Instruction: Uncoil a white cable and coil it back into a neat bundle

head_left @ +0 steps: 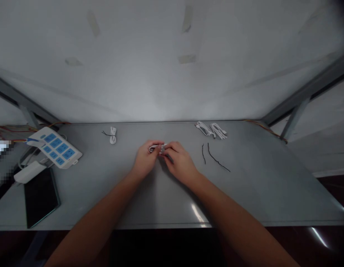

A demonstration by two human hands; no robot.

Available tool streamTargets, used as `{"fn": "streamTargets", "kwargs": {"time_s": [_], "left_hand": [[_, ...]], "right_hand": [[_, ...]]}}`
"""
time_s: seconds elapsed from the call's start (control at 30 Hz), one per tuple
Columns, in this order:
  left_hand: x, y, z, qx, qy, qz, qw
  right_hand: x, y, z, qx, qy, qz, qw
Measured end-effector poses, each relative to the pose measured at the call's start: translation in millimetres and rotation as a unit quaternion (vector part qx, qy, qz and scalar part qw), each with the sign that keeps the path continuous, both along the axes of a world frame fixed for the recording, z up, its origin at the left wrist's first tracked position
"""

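Observation:
My left hand (145, 159) and my right hand (180, 161) meet over the middle of the grey table (258, 185). Both are closed on a small coiled white cable (158, 148) held between their fingertips. Most of the cable is hidden by the fingers. To the right lie two loose black twist ties (215, 157). Farther back on the right sit several coiled white cables (212, 129). One bundled white cable (113, 134) with a black tie lies at the back left.
A white power strip with blue sockets (56, 147) sits at the left, with a white adapter (29, 172) and a dark tablet-like slab (39, 196) in front of it. A grey wall rises behind the table. Metal frame struts stand at both sides.

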State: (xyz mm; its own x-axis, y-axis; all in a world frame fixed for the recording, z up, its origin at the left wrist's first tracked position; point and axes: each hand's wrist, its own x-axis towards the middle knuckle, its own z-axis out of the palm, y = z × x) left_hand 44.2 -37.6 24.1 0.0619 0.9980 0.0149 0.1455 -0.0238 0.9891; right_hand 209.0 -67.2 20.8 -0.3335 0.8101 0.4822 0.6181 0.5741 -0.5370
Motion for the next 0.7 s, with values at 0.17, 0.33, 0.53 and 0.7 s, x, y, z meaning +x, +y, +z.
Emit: {"fn": "streamTargets", "kwargs": {"time_s": [0.17, 0.33, 0.53, 0.7], "left_hand": [[-2, 0, -1.4, 0.027, 0.007, 0.007, 1.000], [-3, 6, -10.6, 0.012, -0.023, 0.003, 1.000], [-4, 7, -14.3, -0.021, -0.023, -0.039, 0.999], [-6, 6, -13.7, -0.052, -0.063, -0.062, 0.995]], "right_hand": [[0, 3, -4.9, -0.036, 0.015, 0.012, 0.999], [1, 8, -11.2, -0.060, -0.009, 0.006, 0.998], [2, 11, -14.9, -0.062, -0.037, -0.012, 0.997], [2, 9, -13.2, -0.066, -0.032, -0.026, 0.997]]}}
